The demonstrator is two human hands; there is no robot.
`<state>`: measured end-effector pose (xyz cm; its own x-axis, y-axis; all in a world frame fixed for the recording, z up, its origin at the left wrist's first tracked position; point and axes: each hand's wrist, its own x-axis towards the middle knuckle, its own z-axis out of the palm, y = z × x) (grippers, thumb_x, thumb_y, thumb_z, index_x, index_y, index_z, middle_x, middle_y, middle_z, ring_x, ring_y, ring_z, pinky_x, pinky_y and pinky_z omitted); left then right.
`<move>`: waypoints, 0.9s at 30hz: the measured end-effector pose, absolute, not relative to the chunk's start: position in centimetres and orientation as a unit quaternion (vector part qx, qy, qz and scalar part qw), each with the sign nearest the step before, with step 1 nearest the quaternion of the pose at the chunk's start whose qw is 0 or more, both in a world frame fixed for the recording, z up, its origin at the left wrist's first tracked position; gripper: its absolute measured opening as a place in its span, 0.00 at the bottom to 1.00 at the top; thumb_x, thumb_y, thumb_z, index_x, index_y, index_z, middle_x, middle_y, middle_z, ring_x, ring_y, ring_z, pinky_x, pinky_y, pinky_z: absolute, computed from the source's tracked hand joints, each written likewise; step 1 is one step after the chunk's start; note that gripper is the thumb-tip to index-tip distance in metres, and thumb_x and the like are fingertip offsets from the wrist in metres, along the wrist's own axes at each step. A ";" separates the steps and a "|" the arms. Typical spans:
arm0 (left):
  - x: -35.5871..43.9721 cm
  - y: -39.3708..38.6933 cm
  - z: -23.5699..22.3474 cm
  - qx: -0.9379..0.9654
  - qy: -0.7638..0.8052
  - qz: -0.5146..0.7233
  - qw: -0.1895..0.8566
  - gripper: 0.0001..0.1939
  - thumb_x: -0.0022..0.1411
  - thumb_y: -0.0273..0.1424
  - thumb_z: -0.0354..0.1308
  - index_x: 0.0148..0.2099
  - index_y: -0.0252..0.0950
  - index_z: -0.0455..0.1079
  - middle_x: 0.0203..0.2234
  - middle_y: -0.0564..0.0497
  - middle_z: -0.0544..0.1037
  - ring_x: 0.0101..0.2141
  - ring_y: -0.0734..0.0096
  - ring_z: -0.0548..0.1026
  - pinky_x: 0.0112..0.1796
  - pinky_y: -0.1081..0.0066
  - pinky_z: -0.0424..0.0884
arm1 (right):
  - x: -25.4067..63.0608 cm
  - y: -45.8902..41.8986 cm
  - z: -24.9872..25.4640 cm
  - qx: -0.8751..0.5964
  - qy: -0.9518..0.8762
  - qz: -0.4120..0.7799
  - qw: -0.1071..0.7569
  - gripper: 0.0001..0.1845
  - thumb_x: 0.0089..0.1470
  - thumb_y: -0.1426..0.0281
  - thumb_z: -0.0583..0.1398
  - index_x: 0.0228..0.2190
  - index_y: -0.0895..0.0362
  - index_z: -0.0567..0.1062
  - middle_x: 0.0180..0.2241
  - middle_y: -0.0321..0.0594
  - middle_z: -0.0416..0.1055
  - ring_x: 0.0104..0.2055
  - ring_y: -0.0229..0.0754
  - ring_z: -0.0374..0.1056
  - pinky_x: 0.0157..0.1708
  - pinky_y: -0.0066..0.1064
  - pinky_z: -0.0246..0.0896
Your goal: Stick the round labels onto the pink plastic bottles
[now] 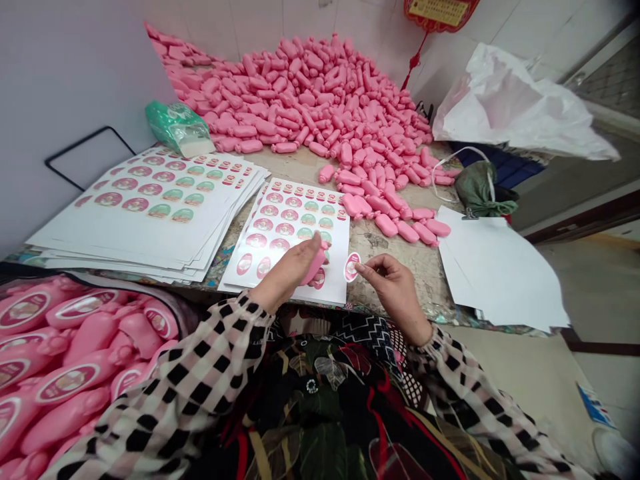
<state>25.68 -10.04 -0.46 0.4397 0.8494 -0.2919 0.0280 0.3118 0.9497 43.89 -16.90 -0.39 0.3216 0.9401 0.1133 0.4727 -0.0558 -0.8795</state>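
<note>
My left hand is closed around a small pink plastic bottle, which it partly hides. Between thumb and forefinger, my right hand pinches an oval pink-and-white sticker, a short gap to the right of the bottle. Beneath my left hand lies a sticker sheet printed with rows of pink and green labels. Many more pink bottles are heaped at the back of the table, the nearest ones lying beyond my right hand.
To the left is a stack of sticker sheets, with a green packet behind it. Labelled bottles fill a bag at lower left. White backing sheets overhang the table's right edge; a dark green pouch and white plastic bag sit behind.
</note>
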 end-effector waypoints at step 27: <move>28.1 -11.8 0.2 0.269 0.335 0.323 0.843 0.28 0.57 0.54 0.45 0.41 0.33 0.69 0.23 0.52 0.68 0.20 0.79 0.67 0.21 0.76 0.67 | 40.9 -17.0 0.0 -0.619 -0.569 0.298 0.451 0.13 0.48 0.57 0.61 0.25 0.55 0.72 0.25 0.36 0.70 0.29 0.39 0.64 0.32 0.31 0.59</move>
<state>28.10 -11.77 0.24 0.5667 0.7254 -0.3906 -0.3648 0.6460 0.6705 40.88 -17.00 0.04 0.1740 0.9741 0.1446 0.4369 0.0552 -0.8978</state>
